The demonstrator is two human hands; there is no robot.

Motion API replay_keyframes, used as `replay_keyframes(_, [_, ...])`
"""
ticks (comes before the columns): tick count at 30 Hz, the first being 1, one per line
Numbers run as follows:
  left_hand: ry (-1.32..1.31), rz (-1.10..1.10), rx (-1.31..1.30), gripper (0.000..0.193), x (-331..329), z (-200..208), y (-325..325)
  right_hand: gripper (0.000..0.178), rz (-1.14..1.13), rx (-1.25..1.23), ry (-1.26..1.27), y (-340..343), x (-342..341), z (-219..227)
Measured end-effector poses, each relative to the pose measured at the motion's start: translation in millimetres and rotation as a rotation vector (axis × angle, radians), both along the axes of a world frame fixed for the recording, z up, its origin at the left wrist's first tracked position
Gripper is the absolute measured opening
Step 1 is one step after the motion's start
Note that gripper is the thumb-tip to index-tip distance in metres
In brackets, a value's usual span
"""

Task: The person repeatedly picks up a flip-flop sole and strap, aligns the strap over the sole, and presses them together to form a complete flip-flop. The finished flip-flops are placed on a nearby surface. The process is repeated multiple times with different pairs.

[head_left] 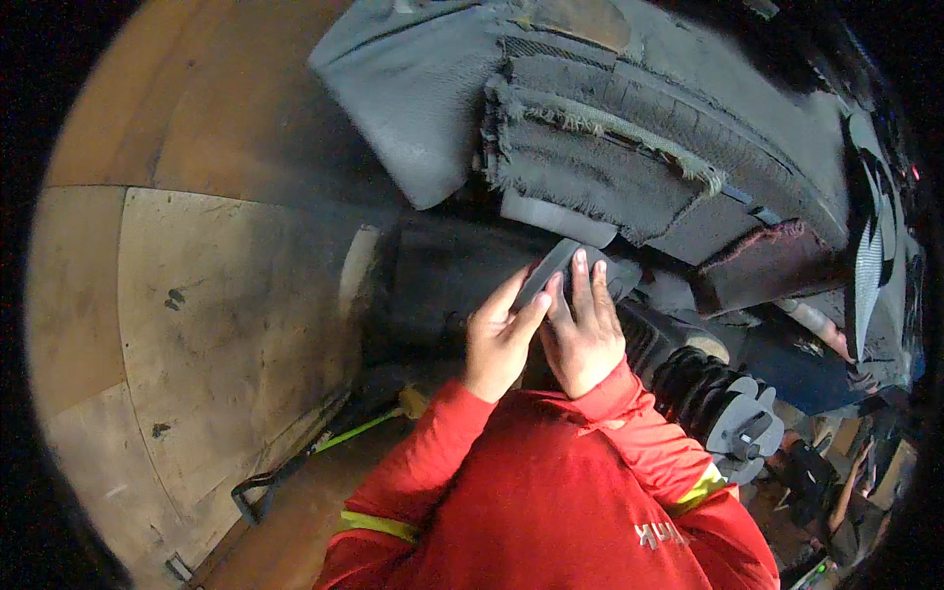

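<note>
A dark grey flat piece with a rounded end (547, 274) is held in front of me, against the machine's dark, dusty parts. My left hand (500, 342) grips its left side, with the thumb laid across the near face. From the right, my right hand (588, 339) presses on it with fingers stretched along its face; the thumb and left fingers lie close together. The piece's underside and what it touches beyond are hidden. Just right of my right hand sits a dark ribbed cylinder (693, 388) ending in a grey round plate (744, 425).
Frayed, dust-covered fabric strips (610, 138) hang over a curved grey housing (767, 128) ahead. Wooden panels (226, 315) stand at left. A tool with a yellow-green shaft (359, 431) lies near my left elbow. Scraps (836, 472) pile up at lower right.
</note>
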State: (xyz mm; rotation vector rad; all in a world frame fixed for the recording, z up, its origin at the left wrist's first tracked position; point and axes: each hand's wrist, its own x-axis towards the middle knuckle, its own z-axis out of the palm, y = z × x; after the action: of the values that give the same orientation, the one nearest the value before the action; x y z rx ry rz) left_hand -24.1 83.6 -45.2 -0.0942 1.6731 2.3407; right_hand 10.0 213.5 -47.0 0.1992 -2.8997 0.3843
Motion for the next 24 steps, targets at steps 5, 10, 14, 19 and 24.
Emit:
replay_keyframes(5, [0.217, 0.005, -0.036, 0.035, -8.1, 79.0, -56.6, 0.071, 0.123, -0.42, 0.191, 25.5, 33.6, 54.1])
replay_keyframes(10, [0.337, -0.124, 0.18, 0.049, -32.4, 120.0, -35.0, 0.04, -0.032, -1.243, -0.463, 33.6, 41.8, 93.8])
replay_keyframes(14, [0.311, -0.311, 0.078, 0.058, -4.0, 111.2, -8.8, 0.026, -0.128, -1.669, -0.144, 27.4, 21.1, 95.6])
replay_keyframes(19, [0.008, -0.437, 0.107, 0.068, 27.2, 91.2, -8.6, 0.029, -0.195, -1.728, 0.063, 29.9, 8.0, 107.2])
replay_keyframes(24, [0.135, -0.377, 0.082, 0.074, 28.1, 88.6, -9.7, 0.077, -0.455, -2.034, 0.235, 102.3, 28.7, 162.2])
